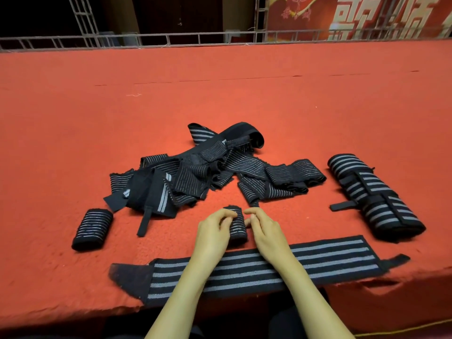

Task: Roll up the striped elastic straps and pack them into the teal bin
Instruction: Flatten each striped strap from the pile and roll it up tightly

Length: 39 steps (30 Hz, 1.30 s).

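Observation:
A small rolled black strap with thin grey stripes (236,225) stands on the red felt table (220,94). My left hand (212,231) and my right hand (263,231) pinch it from either side with curled fingers. A loose pile of unrolled striped straps (210,167) lies just beyond it. One finished roll (93,228) sits to the left. A long flat strap with wide grey stripes (330,258) lies under my forearms at the near edge. No teal bin is in view.
A thick bundle of wide-striped straps (376,196) lies at the right. The table's torn near edge (73,311) runs below my arms. A metal railing (171,39) and a red banner (367,18) stand behind the far edge.

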Motion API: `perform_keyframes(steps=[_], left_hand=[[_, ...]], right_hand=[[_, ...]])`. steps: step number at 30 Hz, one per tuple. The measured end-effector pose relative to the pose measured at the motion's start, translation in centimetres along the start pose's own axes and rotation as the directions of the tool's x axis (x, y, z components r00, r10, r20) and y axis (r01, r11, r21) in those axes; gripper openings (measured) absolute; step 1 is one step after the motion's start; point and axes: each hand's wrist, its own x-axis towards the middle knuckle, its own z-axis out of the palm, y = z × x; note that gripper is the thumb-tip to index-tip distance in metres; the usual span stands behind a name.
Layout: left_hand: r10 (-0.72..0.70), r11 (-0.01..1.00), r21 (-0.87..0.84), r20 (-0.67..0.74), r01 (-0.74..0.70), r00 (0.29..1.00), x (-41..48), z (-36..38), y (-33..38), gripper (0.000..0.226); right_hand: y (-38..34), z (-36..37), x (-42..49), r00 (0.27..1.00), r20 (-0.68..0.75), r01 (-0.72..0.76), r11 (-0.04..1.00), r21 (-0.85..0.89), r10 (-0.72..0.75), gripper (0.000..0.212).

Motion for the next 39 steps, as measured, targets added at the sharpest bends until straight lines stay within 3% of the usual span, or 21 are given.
perform_keyframes(steps=[2, 6, 8, 11, 14, 16, 23, 27, 34, 39], left_hand=[[-0.046, 0.996, -0.079, -0.006, 0.045, 0.999, 0.2, -0.5, -0.7, 0.026], [-0.208, 0.946, -0.232, 0.109, 0.228, 0.972, 0.3, -0.4, -2.2, 0.051], [-0.184, 0.911, -0.337, 0.181, 0.237, 0.966, 0.1, -0.4, -2.2, 0.061], [0.034, 0.945, -0.328, 0.108, 0.003, 0.994, -0.6, -0.7, -1.8, 0.069], [0.267, 0.959, -0.103, 0.031, -0.262, 0.963, -1.3, -0.7, -1.8, 0.068], [0.33, 0.944, -0.001, 0.031, -0.33, 0.943, -1.6, -0.4, -2.2, 0.065], [0.297, 0.954, 0.009, 0.083, -0.299, 0.951, -1.3, -0.5, -3.1, 0.054], [0.274, 0.96, -0.084, 0.057, -0.269, 0.96, -0.8, -0.9, -3.2, 0.054], [0.12, 0.926, -0.37, 0.118, -0.068, 0.986, -1.1, -1.6, -3.2, 0.047], [0.132, 0.92, -0.373, 0.013, -0.118, 0.991, -1.6, -3.7, -3.5, 0.045]], right_hand=[[-0.2, -0.3, -0.1, 1.0, 0.007, -0.025, 0.998, 0.053, 0.025, 0.02], [-0.2, -0.4, -0.4, 0.998, 0.054, -0.03, 0.996, 0.089, 0.025, 0.054], [-0.2, -0.6, -0.4, 0.996, 0.088, -0.034, 0.989, 0.142, 0.022, 0.057], [-0.5, -1.0, -0.7, 0.994, 0.08, 0.053, 0.97, 0.236, -0.074, 0.054], [-0.9, -1.1, -1.0, 0.983, 0.083, 0.142, 0.968, 0.208, -0.162, 0.07], [-0.9, -0.8, -1.1, 0.974, 0.1, 0.187, 0.97, 0.153, -0.203, 0.076], [-0.7, -0.4, -1.1, 0.963, 0.118, 0.239, 0.97, 0.043, -0.243, 0.069], [-0.7, -0.3, -1.0, 0.968, 0.089, 0.232, 0.972, 0.045, -0.235, 0.068], [-1.3, -0.5, -0.9, 0.981, 0.086, 0.158, 0.976, 0.148, -0.172, 0.07], [-3.8, 0.2, -0.1, 0.975, 0.136, 0.131, 0.947, 0.294, -0.178, 0.049]])
